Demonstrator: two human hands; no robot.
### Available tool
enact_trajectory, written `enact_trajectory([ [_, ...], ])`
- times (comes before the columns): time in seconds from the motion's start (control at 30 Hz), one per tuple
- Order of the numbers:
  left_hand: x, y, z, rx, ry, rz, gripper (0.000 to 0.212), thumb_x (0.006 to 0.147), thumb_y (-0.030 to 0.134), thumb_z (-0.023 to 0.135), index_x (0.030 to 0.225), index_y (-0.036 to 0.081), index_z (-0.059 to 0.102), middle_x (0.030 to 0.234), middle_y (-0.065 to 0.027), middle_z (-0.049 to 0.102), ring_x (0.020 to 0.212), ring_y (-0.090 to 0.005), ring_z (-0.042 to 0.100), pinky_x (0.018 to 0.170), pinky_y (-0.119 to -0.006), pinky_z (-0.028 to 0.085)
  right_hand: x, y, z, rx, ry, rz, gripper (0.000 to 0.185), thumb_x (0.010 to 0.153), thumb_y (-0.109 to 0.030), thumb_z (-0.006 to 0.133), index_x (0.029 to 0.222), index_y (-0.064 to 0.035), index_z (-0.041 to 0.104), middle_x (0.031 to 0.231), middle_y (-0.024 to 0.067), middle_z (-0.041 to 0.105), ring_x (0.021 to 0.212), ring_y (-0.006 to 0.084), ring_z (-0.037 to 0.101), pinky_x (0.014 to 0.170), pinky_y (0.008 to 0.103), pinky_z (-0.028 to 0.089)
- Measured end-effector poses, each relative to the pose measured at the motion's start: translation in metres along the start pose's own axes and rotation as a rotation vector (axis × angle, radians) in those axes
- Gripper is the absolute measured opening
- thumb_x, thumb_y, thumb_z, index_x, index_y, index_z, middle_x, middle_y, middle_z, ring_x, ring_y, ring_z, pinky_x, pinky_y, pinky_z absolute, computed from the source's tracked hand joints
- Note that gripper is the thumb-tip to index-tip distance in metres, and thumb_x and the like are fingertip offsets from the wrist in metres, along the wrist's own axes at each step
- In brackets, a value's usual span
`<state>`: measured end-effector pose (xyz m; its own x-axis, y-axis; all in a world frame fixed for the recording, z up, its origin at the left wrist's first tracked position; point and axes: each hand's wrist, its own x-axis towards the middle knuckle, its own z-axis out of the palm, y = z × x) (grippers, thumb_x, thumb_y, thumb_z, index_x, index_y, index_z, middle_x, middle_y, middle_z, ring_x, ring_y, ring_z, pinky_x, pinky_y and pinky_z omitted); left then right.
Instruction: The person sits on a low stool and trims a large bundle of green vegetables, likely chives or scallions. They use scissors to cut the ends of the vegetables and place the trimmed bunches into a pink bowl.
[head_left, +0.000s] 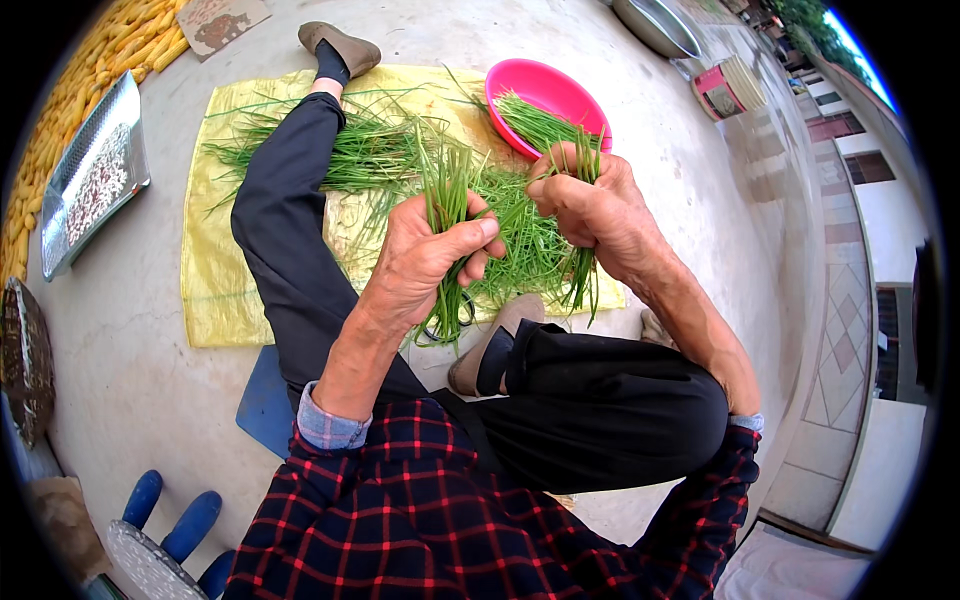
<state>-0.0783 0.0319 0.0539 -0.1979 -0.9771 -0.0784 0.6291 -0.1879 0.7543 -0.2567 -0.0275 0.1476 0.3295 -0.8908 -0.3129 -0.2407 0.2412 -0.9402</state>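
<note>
My left hand (427, 259) is closed around an upright bunch of long green leafy stalks (448, 187), thumb across the front. To its right, my right hand (589, 199) grips a thinner bunch of the same stalks (583, 277), whose ends hang below the fist. Beneath both hands, loose green leaves (525, 259) lie heaped on a yellow woven plastic sheet (225, 300). A larger pile of stalks (375, 154) spreads beyond, partly behind my leg. The pink plastic basin (551, 79), behind my right hand, holds more stalks. Dark loops, perhaps scissor handles (466, 309), show partly behind the left bunch.
Corn cobs (112, 45) are piled at the upper left beside a metal tray (97, 180) of kernels or beans. A metal basin (656, 26) and a bucket (727, 88) stand at the upper right. A stool (150, 559) with blue legs is at the lower left.
</note>
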Motion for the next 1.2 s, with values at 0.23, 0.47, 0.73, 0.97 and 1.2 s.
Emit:
enact_trajectory([
  [0.23,0.003,0.001,-0.008,0.025,-0.027,-0.024,0.015,0.086,0.005,0.069,0.097,0.000,0.060,0.074,-0.0101,0.065,0.051,-0.0074,0.055,0.043,-0.020,0.040,0.006,0.010,-0.006,0.155,0.117,-0.003,0.006,0.080,-0.006,0.064,0.085,-0.0032,0.061,0.070,0.0030,0.057,0.041,0.0024,0.032,0.039,0.0207,0.023],
  [0.47,0.003,0.002,-0.011,0.000,-0.011,-0.034,0.016,0.084,0.006,0.070,0.096,0.000,0.060,0.073,-0.0119,0.064,0.051,-0.0089,0.053,0.043,-0.020,0.037,0.011,0.017,-0.014,0.294,0.214,-0.041,0.004,0.081,-0.004,0.067,0.082,-0.0020,0.063,0.069,0.0044,0.060,0.040,0.0023,0.033,0.036,0.0212,0.024],
  [0.73,0.005,0.002,-0.015,-0.075,-0.003,-0.047,0.016,0.084,0.003,0.070,0.096,0.002,0.060,0.074,-0.0108,0.065,0.053,-0.0094,0.055,0.043,-0.021,0.037,0.012,0.024,-0.044,0.230,0.440,-0.078,0.013,0.086,-0.011,0.071,0.085,-0.0003,0.064,0.065,0.0055,0.061,0.038,0.0027,0.033,0.035,0.0204,0.022],
  [0.97,-0.001,0.012,-0.014,-0.049,-0.021,-0.028,0.013,0.085,0.007,0.069,0.095,0.003,0.062,0.075,-0.0102,0.066,0.054,-0.0087,0.056,0.044,-0.021,0.039,0.014,0.018,-0.051,-0.044,0.266,0.135,0.033,0.085,-0.032,0.076,0.076,-0.0034,0.063,0.057,0.0000,0.053,0.039,0.0039,0.035,0.035,0.0217,0.023],
  [1.2,0.002,-0.001,-0.002,-0.087,-0.003,-0.037,0.011,0.088,0.008,0.067,0.092,0.006,0.058,0.075,-0.0082,0.064,0.054,-0.0079,0.054,0.045,-0.021,0.038,0.010,0.015,-0.025,0.013,0.042,0.144,0.017,0.087,-0.010,0.063,0.100,0.0022,0.066,0.065,-0.0004,0.055,0.038,0.0020,0.032,0.034,0.0206,0.020],
])
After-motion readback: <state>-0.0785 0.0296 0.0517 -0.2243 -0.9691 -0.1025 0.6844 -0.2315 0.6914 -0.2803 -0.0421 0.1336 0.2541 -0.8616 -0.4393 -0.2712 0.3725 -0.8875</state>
